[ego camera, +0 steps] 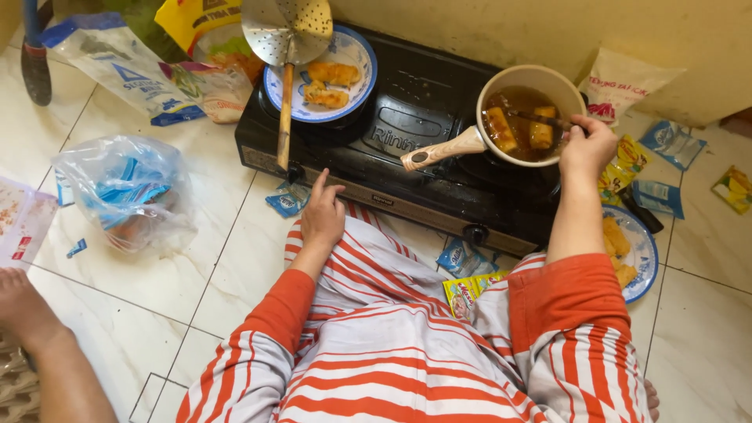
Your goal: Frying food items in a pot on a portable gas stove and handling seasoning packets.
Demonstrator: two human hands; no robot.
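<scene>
Clear plastic bag [125, 192]: on floor tiles, far left. Left hand [322, 215]: empty, fingers loose, resting on knee before black stove [407, 125]. Saucepan [526, 113]: on right burner, fried rolls in oil. Right hand [587, 145]: pinching dark chopsticks [540, 119] over saucepan.

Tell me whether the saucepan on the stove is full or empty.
Partly full: the saucepan holds brown oil with rolls frying in it, the level below the rim.

home floor kitchen | gas stove [407, 133] | tiled floor [180, 274] | saucepan [523, 113]
</scene>
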